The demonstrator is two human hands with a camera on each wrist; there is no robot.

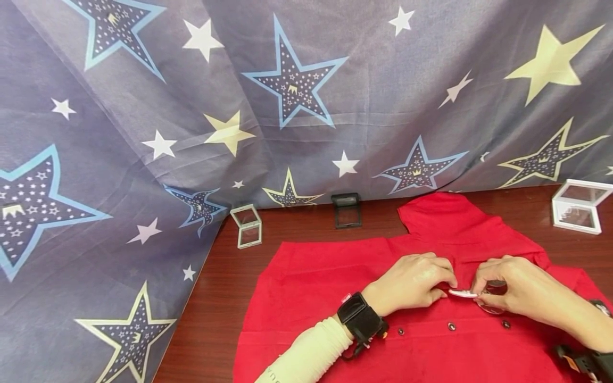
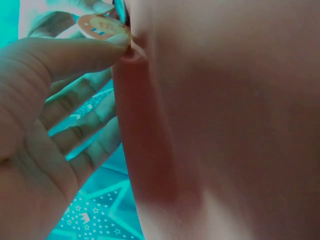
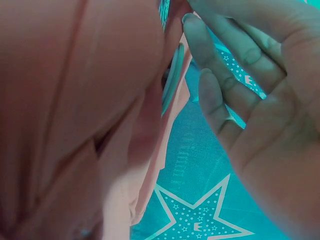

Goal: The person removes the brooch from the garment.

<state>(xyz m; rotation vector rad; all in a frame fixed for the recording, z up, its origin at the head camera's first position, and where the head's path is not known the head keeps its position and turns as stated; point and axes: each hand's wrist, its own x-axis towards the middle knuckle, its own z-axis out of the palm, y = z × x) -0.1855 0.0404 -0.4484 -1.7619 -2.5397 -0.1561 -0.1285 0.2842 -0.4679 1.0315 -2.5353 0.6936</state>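
A red button-front garment [image 1: 335, 298] lies spread on the table, dark round snaps along its front strip. Between both hands a round pin badge [image 1: 462, 293] stands nearly edge-on, its printed face [image 2: 100, 27] visible in the left wrist view. My right hand [image 1: 514, 284] pinches the badge's right end between thumb and finger. My left hand [image 1: 416, 279] pinches a fold of the red cloth at the badge's left edge, its thumb touching the badge. Under the right hand, a shiny round disc [image 1: 493, 306] on the cloth is partly hidden. The badge's back is hidden.
Along the back of the brown table [image 1: 191, 319] stand an opened white frame case [image 1: 250, 234], a black one [image 1: 347, 213] and a larger white one [image 1: 577, 215] at the far right. A star-patterned curtain [image 1: 364, 80] hangs behind and to the left.
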